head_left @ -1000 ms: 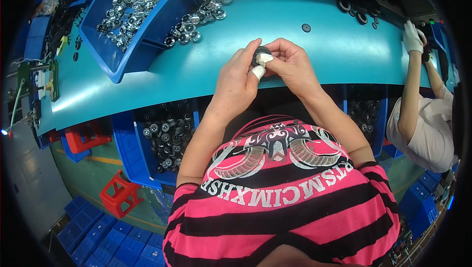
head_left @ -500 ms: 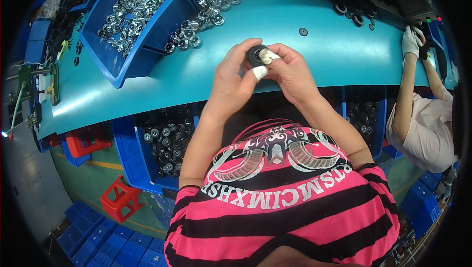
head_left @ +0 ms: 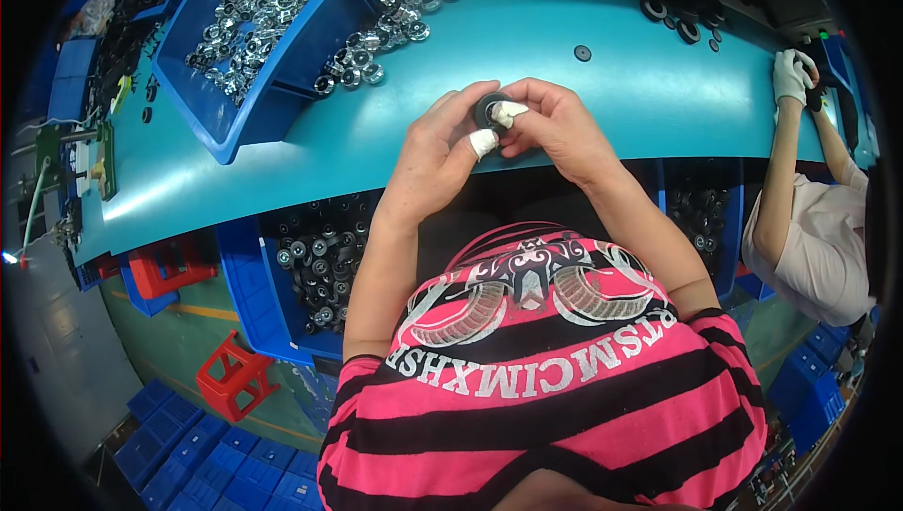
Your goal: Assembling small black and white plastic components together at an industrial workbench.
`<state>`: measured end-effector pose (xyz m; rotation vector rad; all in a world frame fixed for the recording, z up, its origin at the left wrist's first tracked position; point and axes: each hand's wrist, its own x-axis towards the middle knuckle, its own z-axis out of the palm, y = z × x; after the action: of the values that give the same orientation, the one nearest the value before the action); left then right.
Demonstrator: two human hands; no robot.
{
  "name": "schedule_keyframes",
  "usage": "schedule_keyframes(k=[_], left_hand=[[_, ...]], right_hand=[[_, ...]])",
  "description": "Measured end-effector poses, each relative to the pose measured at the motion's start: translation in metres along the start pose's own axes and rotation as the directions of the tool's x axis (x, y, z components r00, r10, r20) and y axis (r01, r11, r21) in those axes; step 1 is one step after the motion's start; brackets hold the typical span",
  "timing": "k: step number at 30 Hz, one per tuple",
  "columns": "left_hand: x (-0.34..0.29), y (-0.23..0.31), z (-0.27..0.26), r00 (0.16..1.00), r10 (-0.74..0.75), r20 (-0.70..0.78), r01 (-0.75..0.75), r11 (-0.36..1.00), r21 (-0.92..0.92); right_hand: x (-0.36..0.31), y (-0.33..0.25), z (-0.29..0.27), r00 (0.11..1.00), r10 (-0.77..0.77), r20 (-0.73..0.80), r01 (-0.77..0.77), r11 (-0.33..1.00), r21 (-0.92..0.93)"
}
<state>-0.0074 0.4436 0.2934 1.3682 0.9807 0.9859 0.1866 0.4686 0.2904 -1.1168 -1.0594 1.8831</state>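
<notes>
Between my two hands, above the near edge of the teal table, is a small black wheel (head_left: pixel 485 109) with a pale centre. My left hand (head_left: pixel 435 149) is closed on its left side, fingers behind it and the white-wrapped thumb below. From the right, my right hand (head_left: pixel 557 127) grips the same wheel, its white-wrapped thumb pressed against the face. My fingers hide part of the wheel. Beyond my hands a flat black disc (head_left: pixel 583 53) lies alone on the teal table (head_left: pixel 508 31).
A blue bin (head_left: pixel 226 140) of clear and black wheels stands at left, with loose clear wheels (head_left: pixel 361 58) beside it. Black rings (head_left: pixel 689 31) lie far right. Under the table are bins of dark wheels (head_left: pixel 324 271). A co-worker's gloved hand (head_left: pixel 792 77) is at right; a red stool (head_left: pixel 233 377) stands lower left.
Both hands still hold the wheel. It has shifted slightly left and down and looks turned a little, and my left wrist has moved left.
</notes>
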Motion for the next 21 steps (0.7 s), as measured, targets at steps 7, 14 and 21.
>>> schedule_keyframes(k=[7, 14, 21], left_hand=[[0.01, 0.007, 0.008, 0.995, 0.095, -0.01, -0.087, 0.946, 0.313], [0.019, 0.015, 0.013, 0.995, 0.1, -0.016, -0.091, 0.95, 0.299], [0.026, 0.018, 0.015, 0.999, -0.027, 0.034, 0.033, 0.983, -0.179]], right_hand=[[0.002, 0.001, 0.003, 0.993, -0.101, -0.053, 0.104, 0.993, 0.06], [-0.001, -0.01, 0.0, 0.994, -0.09, -0.059, 0.097, 0.986, 0.134], [-0.011, -0.028, -0.016, 0.999, -0.043, 0.028, 0.034, 0.963, 0.267]])
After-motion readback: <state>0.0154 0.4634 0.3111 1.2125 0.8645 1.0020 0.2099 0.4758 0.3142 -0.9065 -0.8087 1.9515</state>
